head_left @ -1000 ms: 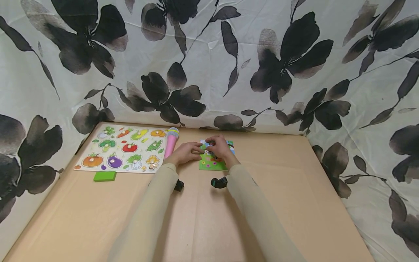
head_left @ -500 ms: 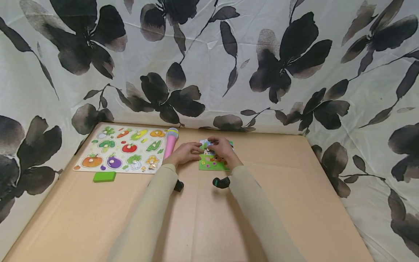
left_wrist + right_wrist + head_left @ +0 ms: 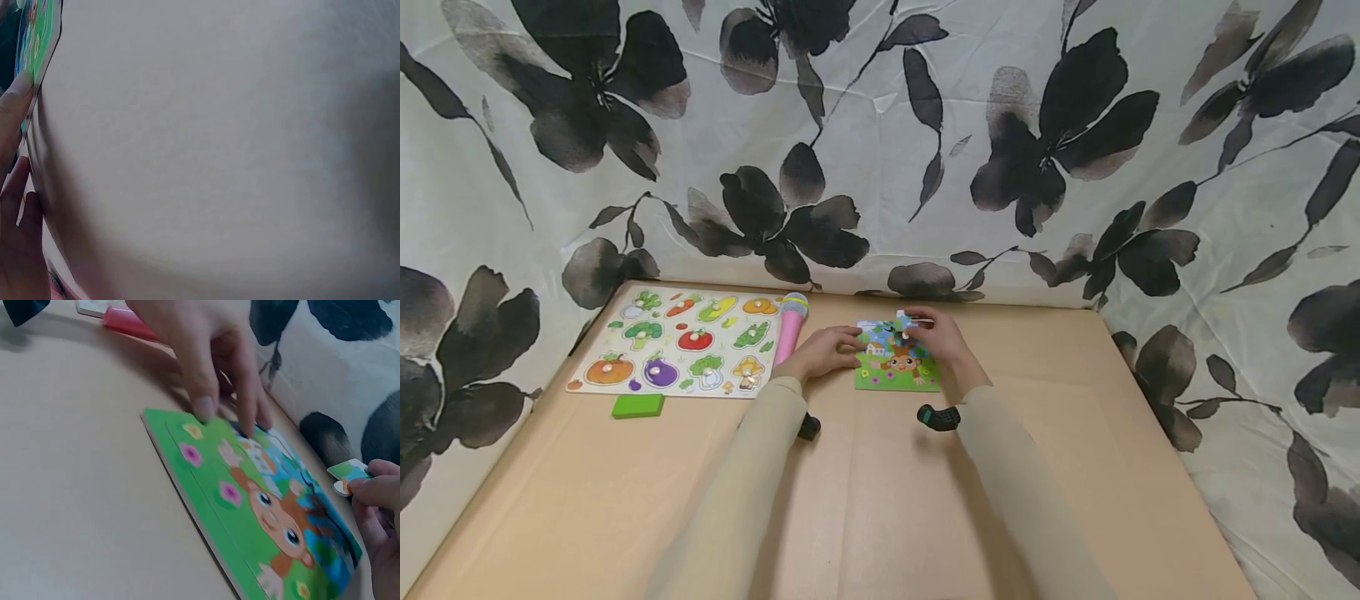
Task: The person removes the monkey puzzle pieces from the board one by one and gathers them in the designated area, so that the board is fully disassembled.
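A small jigsaw puzzle with a cartoon monkey on green grass lies flat on the table. My left hand touches its left edge with thumb and fingertips, the fingers fairly straight in the right wrist view. Between thumb and fingers, my right hand pinches a small puzzle piece, green, blue and white, raised above the puzzle's far side. The left wrist view catches only a corner of the puzzle and part of the left hand.
On the left lies a white vegetable peg board, with a pink toy microphone along its right side. A green block sits at the board's front edge. Floral fabric hangs behind the table.
My right hand has lifted away from the puzzle and moved right with a puzzle piece in its fingers, uncovering the monkey picture. The left hand has stayed at the puzzle's edge.
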The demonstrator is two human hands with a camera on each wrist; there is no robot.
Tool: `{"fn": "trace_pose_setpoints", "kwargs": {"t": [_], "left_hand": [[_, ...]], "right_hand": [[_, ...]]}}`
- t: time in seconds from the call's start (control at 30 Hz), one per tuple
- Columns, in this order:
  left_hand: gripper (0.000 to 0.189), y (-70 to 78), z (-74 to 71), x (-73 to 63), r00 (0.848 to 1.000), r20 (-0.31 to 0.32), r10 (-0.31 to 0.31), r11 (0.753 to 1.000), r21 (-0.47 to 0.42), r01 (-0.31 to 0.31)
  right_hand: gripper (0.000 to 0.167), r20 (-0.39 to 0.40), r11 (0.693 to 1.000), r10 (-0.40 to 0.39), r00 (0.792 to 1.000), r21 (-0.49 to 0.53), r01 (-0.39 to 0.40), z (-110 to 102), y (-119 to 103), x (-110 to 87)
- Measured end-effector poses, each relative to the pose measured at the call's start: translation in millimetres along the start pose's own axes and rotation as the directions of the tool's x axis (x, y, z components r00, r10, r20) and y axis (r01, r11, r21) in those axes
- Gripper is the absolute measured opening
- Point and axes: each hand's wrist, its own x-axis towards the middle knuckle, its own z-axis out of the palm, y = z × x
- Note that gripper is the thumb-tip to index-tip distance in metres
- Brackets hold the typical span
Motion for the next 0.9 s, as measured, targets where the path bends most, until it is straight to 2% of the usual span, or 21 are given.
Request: {"fn": "trace_pose_setpoints", "kwargs": {"t": [0.2,0.3,0.47,0.67,0.9], "left_hand": [[0.038,-1.4,-1.1,-0.9,1.000,0.006,-0.006,1.000,0.002,0.006],[0.038,-1.4,-1.0,-0.8,1.000,0.006,-0.005,1.000,-0.002,0.005],[0.037,-2.3,1.1,0.1,1.000,-0.012,-0.010,1.000,-0.021,0.009],[0.037,-2.2,0.6,0.1,1.000,-0.011,-0.013,1.000,-0.017,0.013],[0.037,-0.9,0.6,-0.8,1.000,-0.009,-0.024,0.999,-0.032,0.024]], "right_hand": [[0.037,-0.034,1.000,0.015,0.999,0.013,-0.014,-30.8,13.3,-6.0],[0.038,-0.077,1.000,0.018,0.997,-0.004,-0.018,-45.0,20.8,-8.4],[0.041,-0.110,0.996,0.063,0.992,-0.059,-0.070,-64.3,32.1,-12.6],[0.038,-0.109,0.989,0.076,0.991,-0.120,-0.089,-73.4,42.5,-18.3],[0.037,-0.106,0.973,0.042,0.994,-0.223,-0.064,-75.2,54.7,-19.0]]}}
